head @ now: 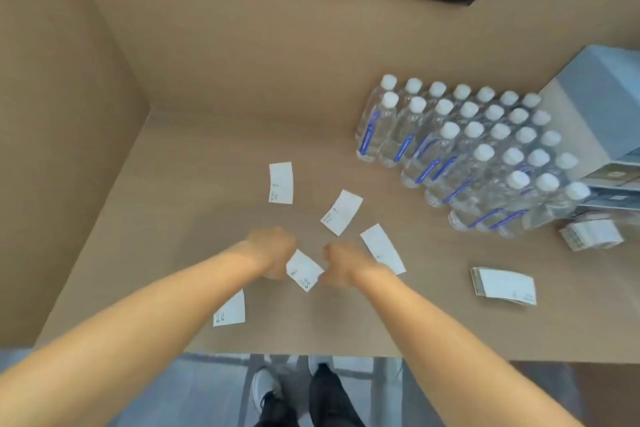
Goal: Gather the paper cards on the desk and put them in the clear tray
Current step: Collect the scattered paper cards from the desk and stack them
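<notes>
Your left hand (273, 250) and right hand (341, 264) flank one card (304, 269), fingers curled; whether either grips it, I cannot tell. Four loose cards surround it. Hasty pinching could slide it away.

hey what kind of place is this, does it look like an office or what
Probably an office or event supply counter, though that is a guess. A wood-look desk holds a block of capped water bottles, stacked grey boxes, and printed paper cards scattered near both hands.

Bright, even light with faint shadows; hands (304, 258) motion-blurred, edges bowed by wide-angle distortion.
</notes>
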Tool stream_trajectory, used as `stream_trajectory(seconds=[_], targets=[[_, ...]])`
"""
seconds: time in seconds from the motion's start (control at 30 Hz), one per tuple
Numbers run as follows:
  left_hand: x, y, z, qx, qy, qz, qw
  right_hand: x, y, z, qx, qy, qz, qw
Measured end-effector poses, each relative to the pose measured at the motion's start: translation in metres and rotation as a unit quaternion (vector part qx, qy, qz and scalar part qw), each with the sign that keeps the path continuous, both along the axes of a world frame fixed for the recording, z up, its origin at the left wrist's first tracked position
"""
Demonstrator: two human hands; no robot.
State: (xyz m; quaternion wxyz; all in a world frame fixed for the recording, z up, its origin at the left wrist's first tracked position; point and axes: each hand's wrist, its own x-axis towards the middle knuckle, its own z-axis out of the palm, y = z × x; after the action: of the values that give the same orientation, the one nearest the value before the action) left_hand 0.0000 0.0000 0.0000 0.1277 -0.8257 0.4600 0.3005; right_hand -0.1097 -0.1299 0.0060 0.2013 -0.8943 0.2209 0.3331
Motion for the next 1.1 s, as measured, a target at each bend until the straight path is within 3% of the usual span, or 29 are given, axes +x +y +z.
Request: stream_trajectory(seconds=[0.17,0.3,0.5,0.87,1.1], targets=[[0.006,0.009,-0.03,-0.048,0.012,0.058,0.997,-0.009,0.021,-0.048,-0.013,-0.067,-0.081,0.994],[0.013,0.005,-0.044,-0.067,0.002,0.049,0.997,-0.012,0.027,-0.067,-0.053,-0.128,-0.073,0.988],[0.022,-0.016,-0.04,-0.05,0.0,-0.05,0.997,-0.02,0.018,-0.062,-0.035,-0.149,-0.082,0.985],[0.014,-0.165,-0.015,-0.096,0.013,-0.284,0.954,-0.069,-0.054,-0.049,-0.084,-0.19,-0.343,0.916],[0.002,-0.21,-0.035,-0.105,0.036,-0.342,0.933,-0.081,-0.07,-0.061,-0.09,-0.175,-0.414,0.889]])
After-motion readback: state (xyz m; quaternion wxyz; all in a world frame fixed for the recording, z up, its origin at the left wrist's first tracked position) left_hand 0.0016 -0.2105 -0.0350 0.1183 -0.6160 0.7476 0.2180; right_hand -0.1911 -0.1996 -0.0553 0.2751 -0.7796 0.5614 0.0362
